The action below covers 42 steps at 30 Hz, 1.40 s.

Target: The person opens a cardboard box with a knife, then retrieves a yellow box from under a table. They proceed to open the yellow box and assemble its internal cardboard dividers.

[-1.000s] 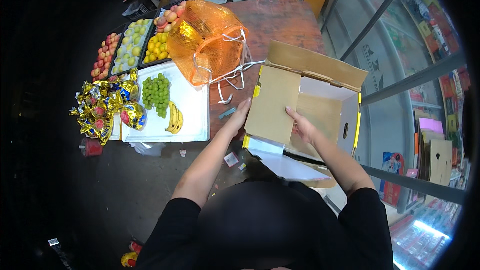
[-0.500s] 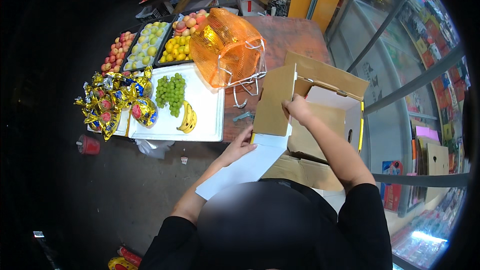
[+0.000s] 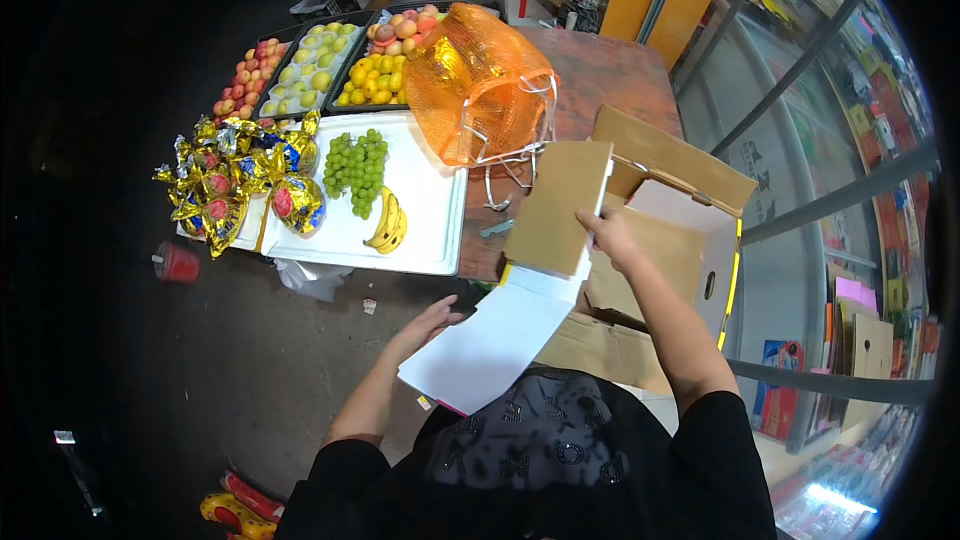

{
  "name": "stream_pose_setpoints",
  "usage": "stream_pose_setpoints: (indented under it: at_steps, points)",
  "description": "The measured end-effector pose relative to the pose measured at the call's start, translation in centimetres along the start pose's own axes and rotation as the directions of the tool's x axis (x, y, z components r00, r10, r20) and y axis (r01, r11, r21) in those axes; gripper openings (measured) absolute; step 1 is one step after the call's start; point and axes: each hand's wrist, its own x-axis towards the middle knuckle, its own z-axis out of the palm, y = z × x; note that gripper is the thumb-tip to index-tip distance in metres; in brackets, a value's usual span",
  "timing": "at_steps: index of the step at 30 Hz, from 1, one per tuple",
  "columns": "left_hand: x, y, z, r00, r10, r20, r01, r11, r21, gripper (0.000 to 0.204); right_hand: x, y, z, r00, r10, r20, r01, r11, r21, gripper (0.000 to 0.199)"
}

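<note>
A cardboard box [image 3: 560, 195], brown on one face and white on the other, stands at the table's right end with its flaps spread. My right hand [image 3: 612, 238] grips the upright brown panel by its edge, thumb on the brown face. From that panel a long white flap [image 3: 490, 335] slopes down toward me. Beside the flap's left edge is my left hand [image 3: 428, 328], fingers stretched out and apart; whether it touches the edge I cannot tell. A second brown flap [image 3: 605, 348] hangs on the box's near side. Just left of the box lies a small grey-green tool [image 3: 496, 229].
An orange mesh bag [image 3: 480, 90] sits on the table. Left of it, a white foam tray [image 3: 430, 240] holds green grapes [image 3: 356, 168], bananas [image 3: 388, 222] and foil-wrapped bundles [image 3: 235, 185]. Fruit crates stand behind. A glass partition [image 3: 770, 180] rises at right; a red bucket [image 3: 177, 262] is on the floor.
My left hand has left the panel's lower corner and moved down and left along the white flap, its fingers opening. My right hand still holds the panel's edge.
</note>
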Motion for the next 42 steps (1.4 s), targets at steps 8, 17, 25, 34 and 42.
stream_pose_setpoints:
  at_steps: [8,17,25,34,42]
  points:
    - [-1.2,13.2,5.0,0.992,0.004,-0.126,0.083,0.733,0.675,0.077,0.8,3.7,4.1,0.999,0.003,-0.048,0.005,0.987,0.161,0.058]
    - [12.9,11.5,15.2,0.937,0.244,-0.251,0.191,0.243,0.951,0.121,-2.9,4.6,2.5,0.969,-0.156,0.190,0.126,0.979,0.163,0.057]
    - [13.4,9.8,19.7,0.828,0.502,-0.249,0.330,-0.079,0.941,0.115,-11.5,12.8,-7.2,0.898,-0.264,0.353,0.399,0.828,-0.393,0.057]
    - [12.4,9.2,25.1,0.847,0.527,-0.076,0.194,-0.174,0.965,0.099,-9.2,13.3,-8.9,0.857,-0.358,0.370,0.515,0.564,-0.646,0.031]
    - [9.8,2.3,27.8,0.926,0.270,0.264,-0.076,-0.550,0.831,0.068,-8.4,17.0,-11.2,0.966,-0.189,0.178,0.258,0.654,-0.711,0.018]
